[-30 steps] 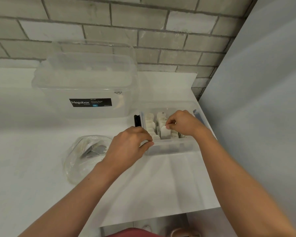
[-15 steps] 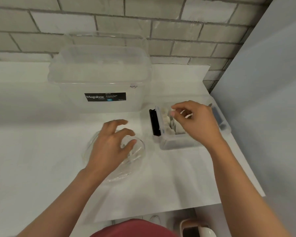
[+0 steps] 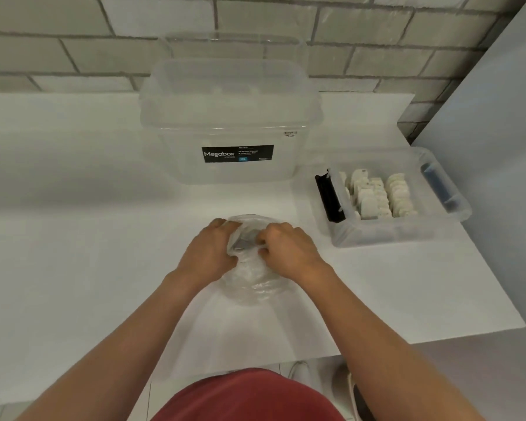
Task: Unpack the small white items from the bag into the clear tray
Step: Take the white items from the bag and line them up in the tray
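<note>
In the head view, my left hand (image 3: 208, 253) and right hand (image 3: 289, 253) both clutch the clear bag (image 3: 252, 279), fingers curled into its crumpled mouth, mid-table (image 3: 73, 238). The tray (image 3: 407, 233) sits well apart on the right, close to the table's right edge and the grey panel (image 3: 498, 147). Rows of white items (image 3: 374, 196) stand in it between a black strip (image 3: 328, 196) and a blue one (image 3: 438, 186). The tub (image 3: 225, 117) stands behind the bag, by the brick wall (image 3: 73, 41). Open table lies to the left and between bag and tray. Half a second ago the right hand was over the tray and only the left was at the bag; now both grip it.
</note>
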A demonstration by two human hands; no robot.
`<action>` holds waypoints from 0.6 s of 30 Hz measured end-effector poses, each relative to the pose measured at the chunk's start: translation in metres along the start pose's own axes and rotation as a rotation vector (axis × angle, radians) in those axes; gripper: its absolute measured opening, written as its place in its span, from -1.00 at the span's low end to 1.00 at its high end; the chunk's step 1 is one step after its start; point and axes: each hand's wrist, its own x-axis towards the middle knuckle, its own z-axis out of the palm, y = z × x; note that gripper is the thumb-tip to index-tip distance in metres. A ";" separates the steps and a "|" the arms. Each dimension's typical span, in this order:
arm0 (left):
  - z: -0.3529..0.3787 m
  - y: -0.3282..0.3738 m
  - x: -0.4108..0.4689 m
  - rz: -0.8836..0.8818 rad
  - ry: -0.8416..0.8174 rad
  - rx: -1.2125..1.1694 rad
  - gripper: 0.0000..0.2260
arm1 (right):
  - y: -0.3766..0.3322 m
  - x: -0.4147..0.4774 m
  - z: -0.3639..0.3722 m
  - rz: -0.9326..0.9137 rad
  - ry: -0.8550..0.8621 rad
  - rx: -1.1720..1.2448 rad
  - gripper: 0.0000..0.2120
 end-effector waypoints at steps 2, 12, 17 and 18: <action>-0.004 0.000 0.002 0.013 -0.036 -0.011 -0.37 | -0.003 0.005 0.006 0.054 0.040 -0.070 -0.70; -0.012 -0.016 0.010 0.074 -0.117 0.004 -0.29 | -0.011 0.005 -0.001 0.045 0.156 -0.109 -0.75; -0.017 -0.017 0.005 0.153 -0.040 -0.029 -0.34 | -0.012 -0.007 -0.031 -0.065 0.210 -0.038 -0.75; -0.019 -0.015 0.002 0.182 0.001 -0.070 -0.38 | -0.013 -0.009 -0.038 -0.086 0.213 -0.016 -0.76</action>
